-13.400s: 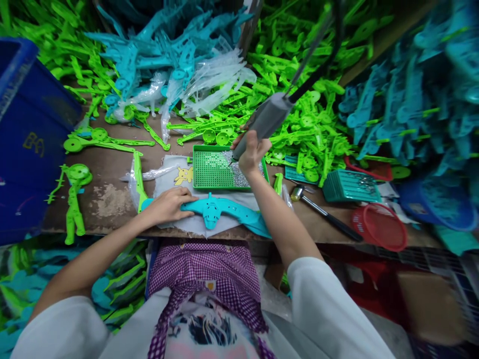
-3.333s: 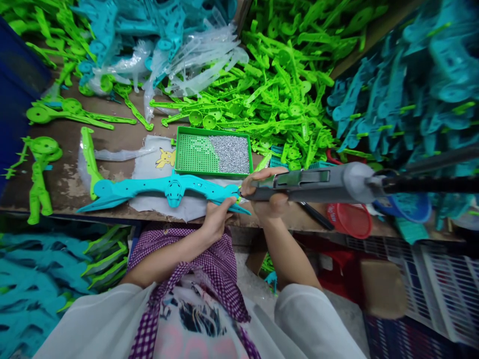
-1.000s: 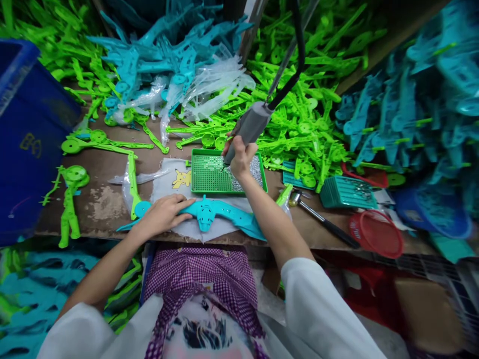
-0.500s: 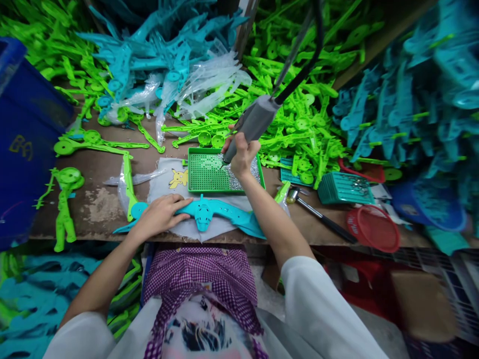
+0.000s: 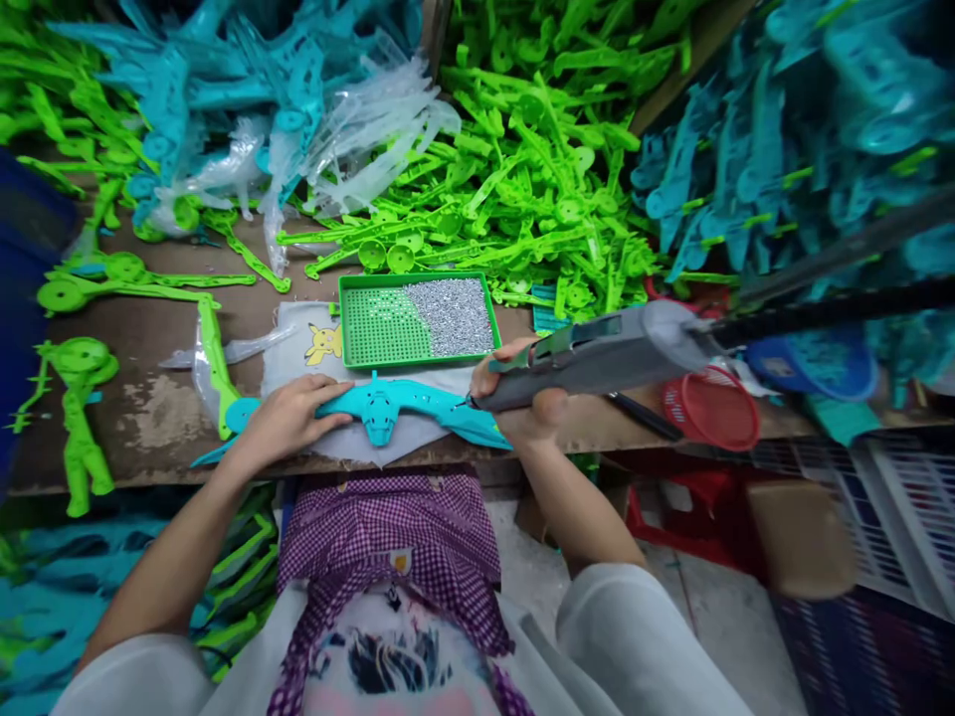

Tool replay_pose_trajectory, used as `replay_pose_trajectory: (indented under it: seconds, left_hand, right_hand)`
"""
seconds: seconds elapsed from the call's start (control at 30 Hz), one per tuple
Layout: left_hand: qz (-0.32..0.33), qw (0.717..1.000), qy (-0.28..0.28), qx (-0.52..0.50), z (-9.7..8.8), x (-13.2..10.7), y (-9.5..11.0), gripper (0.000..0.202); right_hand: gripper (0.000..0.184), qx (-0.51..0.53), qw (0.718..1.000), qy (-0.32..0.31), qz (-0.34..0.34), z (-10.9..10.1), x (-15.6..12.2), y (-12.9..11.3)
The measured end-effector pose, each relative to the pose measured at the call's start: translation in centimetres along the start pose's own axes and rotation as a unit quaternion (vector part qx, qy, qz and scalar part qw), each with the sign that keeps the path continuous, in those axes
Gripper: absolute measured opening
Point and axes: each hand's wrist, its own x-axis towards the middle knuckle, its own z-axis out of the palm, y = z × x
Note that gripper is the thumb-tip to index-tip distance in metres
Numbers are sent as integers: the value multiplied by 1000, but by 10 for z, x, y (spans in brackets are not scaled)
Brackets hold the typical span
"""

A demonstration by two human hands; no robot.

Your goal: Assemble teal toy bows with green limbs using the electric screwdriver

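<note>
"As the turquoise part (image 5: 380,410) lies flat along the front of the bench (image 5: 168,413), why does the left hand (image 5: 287,423) sit across it like that?"

"To stop it sliding, I'd judge. That hand is half curled, fingers over the far edge and thumb at the near one, so it has hold of the left stretch and leaves the middle uncovered."

"And the right hand (image 5: 535,423)?"

"Closed round a grey driver (image 5: 597,356), tipped almost level, its nose pointing left over the part's right arm. That grip seems chosen for steering the tip. Whether the tip touches the plastic, I can't tell."

"Why the cloth (image 5: 284,353) underneath?"

"Probably to spare the plastic from scuffs; the wood looks worn."

"The green tray (image 5: 373,363) is just beyond the part."

"Yes, partly over the cloth. Its small metal pieces (image 5: 455,313) are heaped at the right, the driver's side, which likely makes for a short reach."

"And the light-green pieces (image 5: 537,199)?"

"Piled behind the tray, near enough to reach, yet off the front strip where both hands are. The red basket (image 5: 708,413) stands well to the right, apparently out of the way of the left hand's hold."
</note>
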Motion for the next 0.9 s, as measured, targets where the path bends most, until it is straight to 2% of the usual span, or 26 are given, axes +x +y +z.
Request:
replay_pose_trajectory:
  seconds: [0.17,0.3,0.4,0.53,0.67,0.77,0.83,0.9]
  left_hand:
    - [-7,1000,-4,-16,-2,2,1,48]
    - [-10,1000,-3,-28,-3,3,2,48]
    - [-13,999,-6,-31,-2,3,2,48]
    - [-18,999,-10,-29,-2,2,4,48]
    - [-16,999,-7,-30,-3,2,5,47]
    - [-11,999,0,-34,-3,1,5,47]
    - [-9,999,-3,-34,-2,1,4,47]
    - [-13,999,-3,-29,-2,0,4,48]
  right_hand:
    - [65,-2,999,-15,29,-3,-6,16]
    - [53,10,999,-53,3,-18,-18,33]
    - [49,4,998,-58,-6,-23,-21,40]
    - [50,-26,997,-70,23,-21,-22,42]
    - [45,0,996,-83,16,-17,-22,31]
    - [45,27,997,-71,4,-5,-7,19]
    - [53,36,999,-26,-24,11,17,17]
    - [60,-4,999,-1,-36,30,49,24]
